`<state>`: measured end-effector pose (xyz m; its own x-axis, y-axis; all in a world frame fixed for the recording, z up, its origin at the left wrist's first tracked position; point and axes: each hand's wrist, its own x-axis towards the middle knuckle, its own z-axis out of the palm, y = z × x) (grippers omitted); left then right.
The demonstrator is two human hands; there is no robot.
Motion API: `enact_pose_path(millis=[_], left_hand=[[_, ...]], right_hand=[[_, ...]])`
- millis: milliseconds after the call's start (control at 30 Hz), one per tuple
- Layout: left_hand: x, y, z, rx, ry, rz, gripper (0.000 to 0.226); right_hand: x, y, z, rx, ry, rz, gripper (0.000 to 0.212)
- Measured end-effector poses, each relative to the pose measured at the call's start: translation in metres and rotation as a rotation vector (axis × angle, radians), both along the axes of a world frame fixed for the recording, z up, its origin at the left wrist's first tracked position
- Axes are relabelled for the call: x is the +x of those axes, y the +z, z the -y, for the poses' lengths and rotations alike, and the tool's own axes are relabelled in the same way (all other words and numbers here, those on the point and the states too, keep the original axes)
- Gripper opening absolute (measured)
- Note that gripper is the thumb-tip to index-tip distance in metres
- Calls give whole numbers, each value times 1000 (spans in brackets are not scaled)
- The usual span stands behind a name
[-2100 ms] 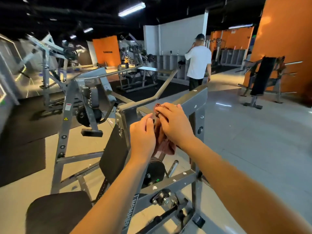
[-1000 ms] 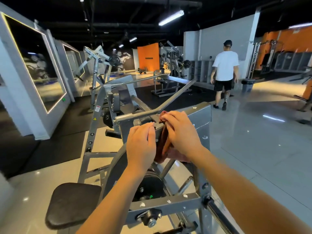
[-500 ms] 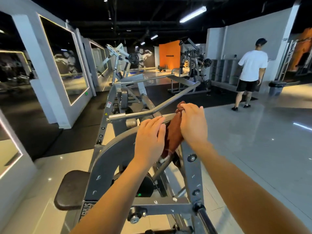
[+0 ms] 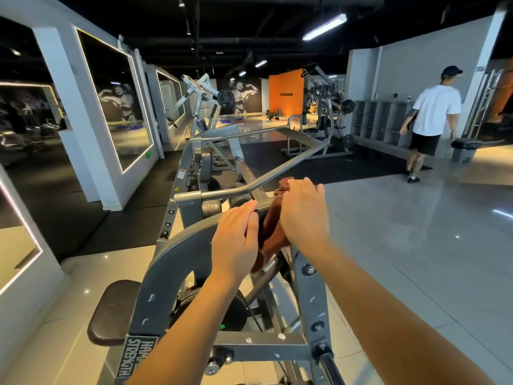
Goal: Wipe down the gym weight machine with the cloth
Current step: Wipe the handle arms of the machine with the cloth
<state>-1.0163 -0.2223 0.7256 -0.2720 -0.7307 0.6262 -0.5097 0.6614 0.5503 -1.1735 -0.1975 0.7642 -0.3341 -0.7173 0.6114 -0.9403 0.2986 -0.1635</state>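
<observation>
**Operator:** How do I do this stretch well?

**Guide:** Nearest you, your left hand (image 4: 236,241) lies flat-fingered on the curved top of the weight machine (image 4: 177,251), bracing. Just beside it, your right hand (image 4: 302,215) curls over the cloth (image 4: 270,227), which is bunched against the frame's top edge. I'd spread the cloth wider and press along that edge rather than dab.

**Operator:** And room to move?

**Guide:** The handle bar (image 4: 280,171) slants away just past your knuckles, so sweep beneath it. To your right the floor (image 4: 402,245) lies open. A person (image 4: 434,112) walks far off, well apart from you.
</observation>
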Motion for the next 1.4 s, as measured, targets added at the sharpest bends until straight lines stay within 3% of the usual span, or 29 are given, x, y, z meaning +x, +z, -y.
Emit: enact_pose_path(millis=[67, 200, 267, 433, 500, 600, 667, 867, 1000, 1067, 1200, 1267, 1333, 1400], left_hand=[[-3, -1, 0, 0, 32, -28, 53], [-1, -3, 0, 27, 16, -105, 50], [1, -2, 0, 7, 3, -67, 50], [-3, -3, 4, -62, 60, 18, 47], [-5, -5, 5, -62, 76, -4, 41], [-10, -6, 2, -46, 67, -75, 42], [-9, -6, 0, -34, 46, -85, 47], [-12, -5, 0, -44, 96, 9, 50], [-15, -6, -2, -39, 71, -79, 47], [-12, -7, -2, -37, 53, -85, 46], [-9, -6, 0, -66, 60, 0, 48], [-12, -5, 1, -60, 82, -8, 48], [-13, -5, 0, -42, 79, -48, 49], [-10, -7, 1, -9, 38, -100, 50]], right_hand=[[21, -8, 1, -24, 117, -64, 36], [40, -20, 5, -119, 397, 31, 37], [28, -11, 5, -127, 369, 62, 31], [-19, -2, -1, -71, -6, 42, 41], [-7, -6, 1, -33, 41, 25, 45], [23, -21, 5, 0, 307, -52, 44], [27, -23, -1, -82, 429, 60, 39], [-5, -7, -9, -128, 137, 267, 42], [31, -24, -10, -101, 416, 271, 43], [28, -22, -14, -123, 435, 248, 40], [-11, -7, -12, -89, 172, 238, 38], [-11, -5, -6, -41, 76, 50, 38], [13, -6, -3, 55, 176, -9, 40], [33, -15, -1, 14, 357, 46, 37]])
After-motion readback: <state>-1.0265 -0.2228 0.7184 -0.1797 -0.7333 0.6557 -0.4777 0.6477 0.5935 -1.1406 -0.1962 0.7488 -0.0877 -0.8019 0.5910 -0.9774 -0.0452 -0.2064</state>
